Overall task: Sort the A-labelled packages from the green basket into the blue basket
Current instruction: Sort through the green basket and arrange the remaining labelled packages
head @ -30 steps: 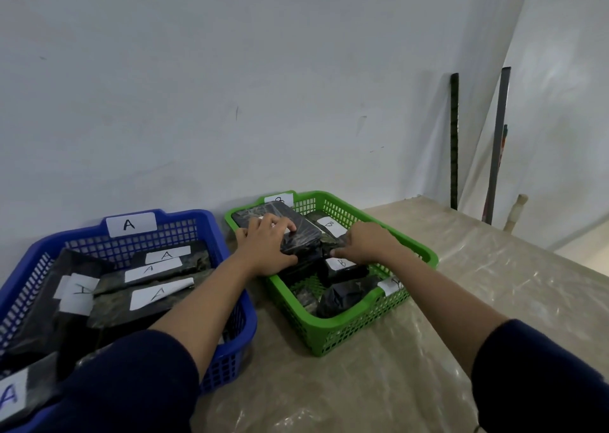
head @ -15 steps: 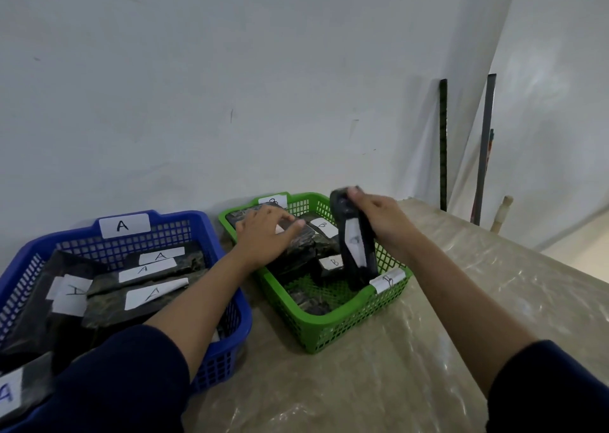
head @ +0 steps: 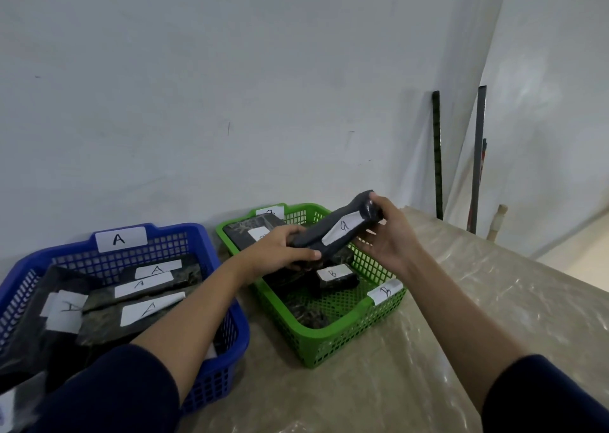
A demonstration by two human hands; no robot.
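While the black A-labelled package [head: 333,233] hangs above the green basket [head: 333,337], right hand [head: 389,235] and left hand [head: 280,251] grip its ends; a handover seems underway, next a leftward carry into the blue basket [head: 227,333].

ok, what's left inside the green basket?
In the green basket: a B-labelled package, a flat package at the back, dark wrap on the floor. Hands and the lifted package cover the middle.

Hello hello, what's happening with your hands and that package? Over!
Left hand and right hand both gripping the black package, above the green basket. Blue basket at left, path clear.
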